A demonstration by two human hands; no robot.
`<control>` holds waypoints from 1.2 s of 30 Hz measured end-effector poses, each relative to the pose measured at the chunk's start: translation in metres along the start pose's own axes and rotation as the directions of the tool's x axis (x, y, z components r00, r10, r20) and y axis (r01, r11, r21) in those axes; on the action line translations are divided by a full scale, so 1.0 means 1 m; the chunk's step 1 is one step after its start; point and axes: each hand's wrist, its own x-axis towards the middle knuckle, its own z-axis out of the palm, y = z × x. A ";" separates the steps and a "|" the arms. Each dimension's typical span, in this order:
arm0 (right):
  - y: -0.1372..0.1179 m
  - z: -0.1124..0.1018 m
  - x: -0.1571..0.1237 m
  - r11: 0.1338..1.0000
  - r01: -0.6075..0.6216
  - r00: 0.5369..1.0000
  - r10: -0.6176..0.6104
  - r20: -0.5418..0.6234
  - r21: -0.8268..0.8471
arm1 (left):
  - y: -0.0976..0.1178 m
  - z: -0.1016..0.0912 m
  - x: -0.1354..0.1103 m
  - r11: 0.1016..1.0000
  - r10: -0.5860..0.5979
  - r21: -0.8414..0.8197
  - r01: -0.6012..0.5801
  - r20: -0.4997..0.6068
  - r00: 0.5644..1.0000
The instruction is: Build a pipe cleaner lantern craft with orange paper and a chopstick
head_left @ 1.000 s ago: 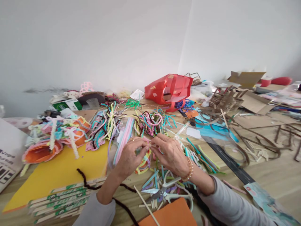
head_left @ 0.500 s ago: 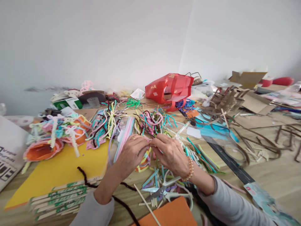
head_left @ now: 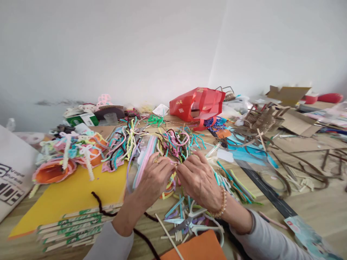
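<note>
My left hand (head_left: 155, 175) and my right hand (head_left: 200, 180) meet fingertip to fingertip over the middle of the table. Both are closed in a pinch, and whatever lies between the fingers is too small and covered to name. Just beneath them shows a coil of yellow and orange pipe cleaners (head_left: 170, 186), partly hidden by the hands. Behind the left fingers lies a bundle of pastel pipe cleaners (head_left: 145, 159) in a clear bag. Scissors with white handles (head_left: 189, 221) rest open below the hands, among short cut pieces of pipe cleaner (head_left: 175, 206).
Orange sheet (head_left: 196, 249), yellow sheet (head_left: 67, 195) and paper-wrapped sticks (head_left: 73, 227) lie near me. Fuzzy decorated orange cones (head_left: 55, 171) are at left, tangled pipe cleaners (head_left: 173, 141) behind the hands. A red bag (head_left: 196, 104) and cardboard box (head_left: 299, 121) stand farther back.
The view has shifted slightly, so the whole scene sits a little lower and to the right. My fingers have re-positioned a little, still pinched together at the same place.
</note>
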 end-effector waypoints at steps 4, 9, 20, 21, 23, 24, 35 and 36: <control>-0.005 0.005 -0.007 0.990 -0.117 0.989 0.109 0.096 0.077 | 0.001 0.006 -0.002 0.995 -0.072 -0.072 0.064 -0.110 0.991; -0.005 0.018 -0.007 0.799 -0.248 0.967 0.241 0.087 0.548 | -0.001 0.012 -0.003 0.957 -0.232 -0.221 0.186 -0.205 0.951; -0.003 0.046 -0.002 -0.184 -0.424 0.800 0.382 0.462 0.887 | 0.001 0.010 -0.002 0.855 -0.422 -0.398 0.332 -0.161 0.892; -0.004 0.047 -0.002 -0.205 -0.425 0.791 0.389 0.472 0.882 | 0.001 0.010 -0.002 0.857 -0.425 -0.393 0.334 -0.169 0.889; -0.006 0.048 -0.001 -0.270 -0.421 0.777 0.386 0.498 0.866 | 0.001 0.010 -0.002 0.856 -0.433 -0.391 0.339 -0.180 0.883; -0.006 0.048 -0.001 -0.314 -0.413 0.772 0.377 0.511 0.855 | 0.002 0.010 -0.002 0.851 -0.439 -0.397 0.344 -0.178 0.881; 0.003 0.050 0.001 -0.434 -0.449 0.731 0.323 0.601 0.781 | 0.001 0.013 -0.002 0.812 -0.427 -0.482 0.330 -0.104 0.898; 0.004 0.050 0.001 -0.404 -0.455 0.735 0.332 0.591 0.794 | 0.001 0.013 -0.002 0.827 -0.408 -0.466 0.314 -0.114 0.906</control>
